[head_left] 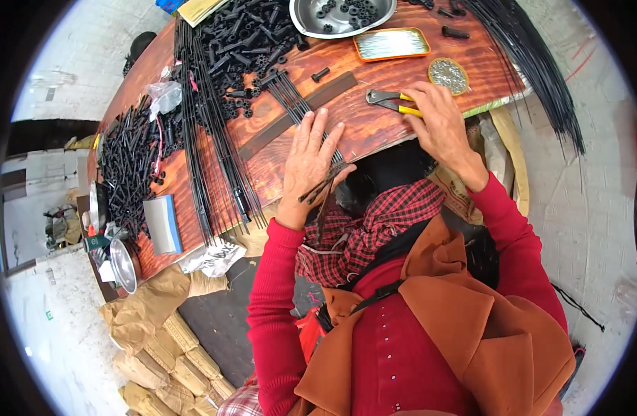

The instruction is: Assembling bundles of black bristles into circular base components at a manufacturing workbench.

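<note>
A: Item one, lower centre of the frame: the person's left hand (311, 163), palm down on the reddish varnished wooden tabletop (374, 125). State of grip?

B: Fingers spread flat over a fan of thin black rods (291, 97); the thumb pinches a few more thin dark rods (322, 187) at the table's near edge. Closed on those, splayed above.

A: Item two, right of centre?

B: The right hand (436, 121), lying over the yellow-handled metal pliers (391, 102). The fingers curl onto the handles; whether they grip firmly cannot be told. The plier jaws point toward the left of the frame, a little apart.

A: Advice for the step?

B: The flat hand would best keep the rods pinned so none roll, and the pliers should be seated in the palm before lifting, the nose kept clear of the left fingertips.

A: Farther entries?

B: Upper centre: a long dark flat strip (298, 114); beyond it a heap of short black plastic tubes (242, 41). Top centre: a round metal bowl (343, 15) holding small black pieces, an orange-rimmed rectangular tin (391, 44) of pale pins, and a small round lid of silver bits (449, 75). Left edge: long black wires (207, 152) and a second pile of black sticks (128, 166).
</note>
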